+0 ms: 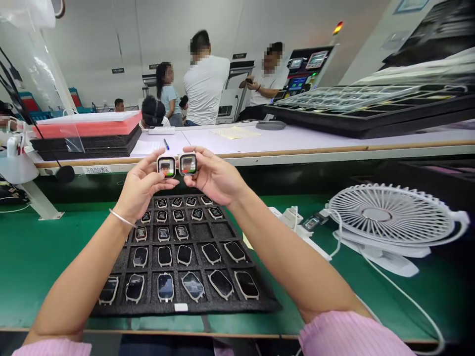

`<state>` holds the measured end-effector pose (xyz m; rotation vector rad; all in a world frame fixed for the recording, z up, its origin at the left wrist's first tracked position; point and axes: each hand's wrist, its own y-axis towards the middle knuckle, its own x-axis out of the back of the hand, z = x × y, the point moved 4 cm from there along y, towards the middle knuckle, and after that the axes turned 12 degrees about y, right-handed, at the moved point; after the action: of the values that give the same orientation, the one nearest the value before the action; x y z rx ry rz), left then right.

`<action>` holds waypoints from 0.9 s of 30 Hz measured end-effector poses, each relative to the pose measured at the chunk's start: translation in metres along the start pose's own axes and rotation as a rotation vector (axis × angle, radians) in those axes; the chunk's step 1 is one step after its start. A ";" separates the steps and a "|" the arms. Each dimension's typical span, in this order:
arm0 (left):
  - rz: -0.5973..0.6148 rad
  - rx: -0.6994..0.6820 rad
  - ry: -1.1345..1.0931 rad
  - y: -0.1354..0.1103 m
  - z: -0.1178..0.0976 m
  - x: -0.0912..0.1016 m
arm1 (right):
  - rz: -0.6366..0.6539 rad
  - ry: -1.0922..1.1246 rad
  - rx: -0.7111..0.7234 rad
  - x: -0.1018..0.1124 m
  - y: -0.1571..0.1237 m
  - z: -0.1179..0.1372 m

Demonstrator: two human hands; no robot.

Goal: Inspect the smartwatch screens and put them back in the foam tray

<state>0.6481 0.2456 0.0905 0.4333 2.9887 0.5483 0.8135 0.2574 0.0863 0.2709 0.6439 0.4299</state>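
My left hand (143, 187) grips a smartwatch (166, 167) by its edges, the screen lit and facing me. Beside it, my right hand (218, 177) pinches a second smartwatch (188, 164), also with a lit screen. Both are held upright side by side, above the far end of a black foam tray (202, 231). Strapless watch cases fill most of the tray's compartments. In the far rows several screens show text, while those nearer me, such as the watch case (165, 287), are dark. Two compartments in the middle row, towards the right, hold no watch.
A white fan (378, 215) and a power strip (297, 227) with cables stand right of the tray on the green bench (33, 267). Along the raised shelf (196, 143) are pink and black foam stacks (89, 128) and large black trays (371, 118). People are beyond it.
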 end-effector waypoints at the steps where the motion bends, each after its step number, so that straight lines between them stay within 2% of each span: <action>1: -0.001 -0.045 0.021 0.003 -0.009 -0.001 | 0.015 -0.017 0.028 -0.006 0.003 0.009; 6: -0.041 -0.230 0.100 0.018 -0.041 -0.006 | 0.130 -0.100 0.157 -0.028 0.016 0.042; 12: -0.078 -0.327 0.094 0.032 -0.062 -0.007 | 0.204 -0.207 0.247 -0.040 0.027 0.061; 19: -0.101 -0.365 0.102 0.031 -0.072 -0.009 | 0.206 -0.226 0.260 -0.050 0.025 0.069; 27: -0.109 -0.369 0.124 0.032 -0.073 -0.010 | 0.199 -0.244 0.266 -0.049 0.026 0.072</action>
<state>0.6569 0.2471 0.1706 0.2118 2.9027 1.1227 0.8162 0.2496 0.1770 0.6341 0.4352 0.4925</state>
